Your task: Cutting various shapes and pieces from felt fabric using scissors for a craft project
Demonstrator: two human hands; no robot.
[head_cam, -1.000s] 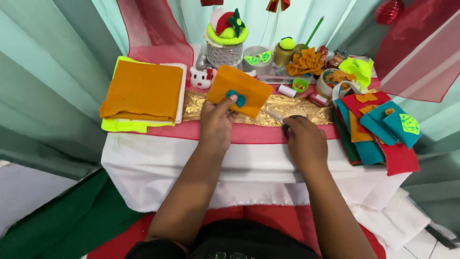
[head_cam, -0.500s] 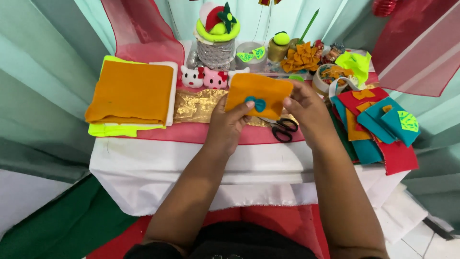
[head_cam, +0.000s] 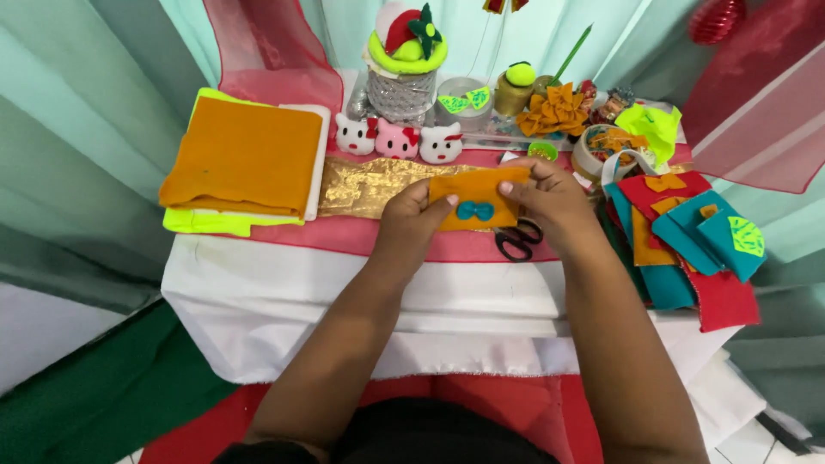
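While both hands met over the middle of the table (head_cam: 284, 275), the orange felt (head_cam: 478, 194) was stretched between them, its long axis running left to right, level with the table edge. The left hand (head_cam: 415, 219) pinched the felt's left end, thumb on top near the teal bow (head_cam: 475, 210); the right hand (head_cam: 550, 199) gripped the right end, fingers curled over the upper edge. The felt was held just above the gold foil (head_cam: 369, 185) and the pink cloth, apart from both. Each hand was equally near the piece, one to each end, so the bow sat between the two thumbs. Black scissors (head_cam: 518, 240) lay just below the right hand, nearer to it than to the left
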